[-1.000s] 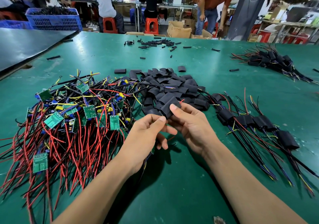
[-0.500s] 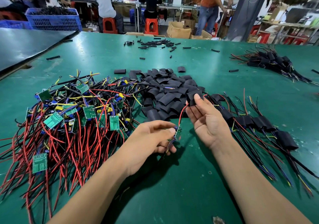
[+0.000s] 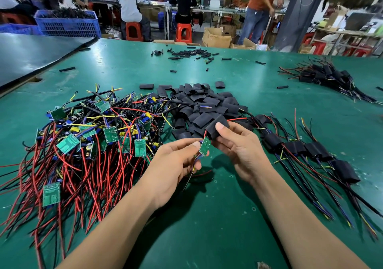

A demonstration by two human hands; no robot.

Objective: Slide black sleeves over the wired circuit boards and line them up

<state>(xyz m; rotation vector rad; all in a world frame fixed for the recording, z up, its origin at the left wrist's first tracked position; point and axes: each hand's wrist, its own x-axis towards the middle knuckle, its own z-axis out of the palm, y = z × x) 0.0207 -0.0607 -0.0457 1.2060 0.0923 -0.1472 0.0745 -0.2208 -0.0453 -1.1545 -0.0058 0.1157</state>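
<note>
Workshop floor. Green table (image 3: 207, 233) in front, seated people at benches beyond it, red stools (image 3: 183, 32), a blue crate (image 3: 68, 23) at far left, a cardboard box (image 3: 216, 37) on the floor.

On the table, left: tangled heap of wired circuit boards (image 3: 83, 144), red and black leads splayed toward the near edge. Centre: pile of loose black sleeves (image 3: 205, 105). Right: row of sleeved boards (image 3: 306, 148) lying side by side, leads trailing toward the near right. Far right: a second bundle of sleeved units (image 3: 325, 78). Far centre: scatter of thin black tube offcuts (image 3: 186, 54).

Both hands were raised just above the table, close together, near the front of the sleeve pile. Left hand (image 3: 172, 165) pinched 1 green board (image 3: 204, 146) between thumb and fingertips, its leads hanging below the palm. Right hand (image 3: 240, 146) gripped 1 black sleeve (image 3: 216, 126), thumb on top, fingers curled beneath. A red lead (image 3: 236, 119) ran from the board up through the sleeve and out its far end. The sleeve sat just above the board's upper edge; the board itself remained outside it, fully exposed.
</note>
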